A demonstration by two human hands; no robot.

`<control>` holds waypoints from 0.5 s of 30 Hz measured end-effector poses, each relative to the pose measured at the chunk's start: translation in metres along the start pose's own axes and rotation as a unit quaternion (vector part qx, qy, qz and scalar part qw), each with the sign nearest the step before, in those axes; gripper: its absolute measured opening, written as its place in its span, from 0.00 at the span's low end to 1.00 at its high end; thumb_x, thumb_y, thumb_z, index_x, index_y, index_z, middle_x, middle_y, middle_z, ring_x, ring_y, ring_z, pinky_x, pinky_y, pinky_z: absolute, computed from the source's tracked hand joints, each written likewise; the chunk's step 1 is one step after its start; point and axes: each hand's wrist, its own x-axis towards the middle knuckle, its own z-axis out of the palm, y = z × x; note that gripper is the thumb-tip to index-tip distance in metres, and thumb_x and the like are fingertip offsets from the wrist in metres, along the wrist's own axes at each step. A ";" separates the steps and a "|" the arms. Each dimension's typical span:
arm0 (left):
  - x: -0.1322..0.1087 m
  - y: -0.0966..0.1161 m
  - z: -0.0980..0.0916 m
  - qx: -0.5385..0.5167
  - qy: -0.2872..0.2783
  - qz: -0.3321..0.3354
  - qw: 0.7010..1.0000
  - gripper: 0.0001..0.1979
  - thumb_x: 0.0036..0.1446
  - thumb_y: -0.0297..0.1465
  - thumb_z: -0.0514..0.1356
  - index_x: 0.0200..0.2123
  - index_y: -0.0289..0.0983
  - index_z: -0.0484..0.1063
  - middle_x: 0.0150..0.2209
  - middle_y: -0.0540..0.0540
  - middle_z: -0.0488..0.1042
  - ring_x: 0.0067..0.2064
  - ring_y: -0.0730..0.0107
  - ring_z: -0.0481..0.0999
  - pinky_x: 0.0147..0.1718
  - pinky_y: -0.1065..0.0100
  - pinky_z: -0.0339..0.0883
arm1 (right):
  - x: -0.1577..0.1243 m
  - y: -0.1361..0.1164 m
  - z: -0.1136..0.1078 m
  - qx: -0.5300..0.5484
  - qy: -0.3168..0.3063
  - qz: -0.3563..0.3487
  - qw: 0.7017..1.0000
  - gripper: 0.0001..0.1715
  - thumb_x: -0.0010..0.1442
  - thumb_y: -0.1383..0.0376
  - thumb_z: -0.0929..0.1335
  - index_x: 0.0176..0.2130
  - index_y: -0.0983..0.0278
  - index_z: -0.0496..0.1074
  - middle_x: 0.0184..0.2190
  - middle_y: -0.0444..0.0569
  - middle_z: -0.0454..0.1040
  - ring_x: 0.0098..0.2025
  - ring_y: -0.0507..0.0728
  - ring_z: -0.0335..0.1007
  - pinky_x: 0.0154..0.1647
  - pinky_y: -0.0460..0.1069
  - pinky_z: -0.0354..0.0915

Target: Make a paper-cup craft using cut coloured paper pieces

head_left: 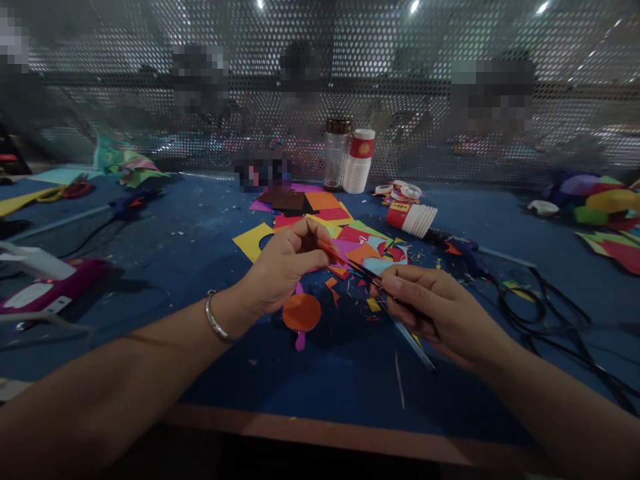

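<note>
My left hand [287, 260] pinches a small orange-red paper piece [332, 253] between thumb and fingertips. In my right hand [433, 307] is a pair of dark scissors [369, 275], the blades pointing left and their tips at the paper. Fingers partly hide the handles. Below my left hand, an orange paper disc [301, 313] lies on the table with purple paper pieces [300, 341] showing above and below it. Beyond both hands is a heap of coloured paper sheets [327, 208], with small offcuts [373, 305] scattered nearby.
Behind the paper stand a clear bottle [336, 157] and stacked paper cups [357, 163]. Another cup stack [411, 219] lies sideways near a blue glue gun [463, 253] with a coiled black cable [523, 303]. A second glue gun [133, 203] and a purple box [55, 287] are leftward. Perforated metal [390, 40] closes the back.
</note>
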 end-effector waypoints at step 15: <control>0.000 -0.010 0.003 0.017 -0.021 0.006 1.000 0.14 0.42 0.20 0.68 0.32 0.36 0.69 0.28 0.54 0.73 0.31 0.79 0.72 0.33 0.75 0.67 | 0.001 0.005 -0.001 0.025 -0.011 0.011 1.000 0.26 0.55 0.45 0.75 0.30 0.65 0.70 0.17 0.34 0.55 0.16 0.42 0.38 0.14 0.41 0.36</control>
